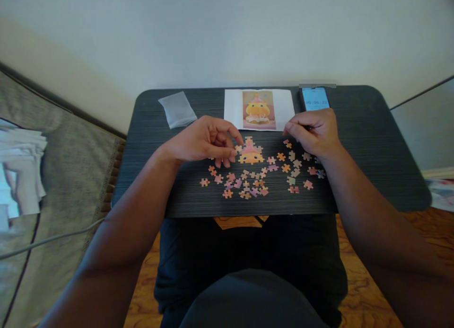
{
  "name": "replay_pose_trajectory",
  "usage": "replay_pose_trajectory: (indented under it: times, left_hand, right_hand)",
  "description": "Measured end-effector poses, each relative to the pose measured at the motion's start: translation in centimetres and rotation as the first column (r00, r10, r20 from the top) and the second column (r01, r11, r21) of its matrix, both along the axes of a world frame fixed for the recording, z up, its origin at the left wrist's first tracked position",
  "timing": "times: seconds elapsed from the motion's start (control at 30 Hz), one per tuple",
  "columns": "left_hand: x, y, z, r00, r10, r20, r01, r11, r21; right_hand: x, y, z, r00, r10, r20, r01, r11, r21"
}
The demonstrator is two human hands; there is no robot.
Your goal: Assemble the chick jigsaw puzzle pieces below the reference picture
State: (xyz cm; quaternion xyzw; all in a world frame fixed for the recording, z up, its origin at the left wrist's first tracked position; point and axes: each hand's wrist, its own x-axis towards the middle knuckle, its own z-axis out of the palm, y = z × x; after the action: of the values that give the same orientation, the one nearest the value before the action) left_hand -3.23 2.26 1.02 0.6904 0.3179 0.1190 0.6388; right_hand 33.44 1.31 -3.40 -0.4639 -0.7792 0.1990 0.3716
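Observation:
A partly joined jigsaw puzzle (pixel 251 155) with a pink top and a yellow face lies on the dark table. Beside its left edge hovers my left hand (pixel 213 139), fingers loosely bent and apart, nothing visible between them. My right hand (pixel 315 129) is closed with thumb and forefinger together, just above a loose orange-pink puzzle piece (pixel 287 144). What its fingertips hold, if anything, is hidden. Loose puzzle pieces (pixel 254 191) spread in front of the joined part, and more pieces (pixel 291 181) lie to the right. A printed picture (pixel 258 111) of a yellow character with a cake lies behind.
The dark table (pixel 383 143) stands against a pale wall. A clear plastic bag (pixel 177 110) lies at the back left. At the back right a phone (pixel 315 99) shows a timer. Papers (pixel 24 172) rest on fabric to the left, with a cable (pixel 53 240) below.

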Motion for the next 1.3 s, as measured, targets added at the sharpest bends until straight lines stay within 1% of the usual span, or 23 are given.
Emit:
replay_pose_trajectory:
  times: [0.3,0.43,0.57,0.67,0.73,0.8,1.03,1.3]
  left_hand:
    - [-0.15,-0.19,0.16,1.000,-0.020,0.008,0.020,0.999,-0.041]
    - [-0.16,-0.19,0.26,1.000,-0.019,-0.014,0.019,0.999,-0.034]
    - [-0.24,-0.05,0.25,0.999,-0.028,-0.028,0.027,0.999,-0.024]
    - [-0.31,0.07,-0.04,1.000,-0.016,0.011,0.017,0.998,-0.065]
    - [-0.36,0.15,-0.33,0.997,0.015,0.071,-0.007,0.994,-0.108]
    - [-0.40,0.22,-0.56,0.994,0.037,0.105,-0.025,0.993,-0.119]
    - [-0.48,0.07,-0.41,0.988,0.087,0.130,-0.081,0.995,-0.051]
    - [-0.27,-0.04,-0.37,0.985,0.108,0.136,-0.104,0.994,-0.037]
  right_hand:
    - [0.02,-0.01,-0.11,1.000,-0.008,0.015,0.008,1.000,0.007]
    - [0.13,0.02,-0.13,1.000,-0.009,0.016,0.009,1.000,-0.004]
    - [0.13,0.16,-0.15,1.000,0.020,0.001,-0.020,0.999,0.025]
    - [0.01,0.24,-0.14,0.999,0.034,0.001,-0.034,0.997,0.067]
    - [-0.08,0.25,-0.15,1.000,0.021,0.000,-0.021,0.997,0.072]
    - [-0.13,0.27,-0.19,0.999,0.033,0.007,-0.034,0.997,0.071]
    - [-0.20,0.35,-0.37,0.996,0.085,0.011,-0.086,0.992,0.093]
    - [-0.16,0.38,-0.52,0.997,0.081,0.006,-0.081,0.994,0.077]
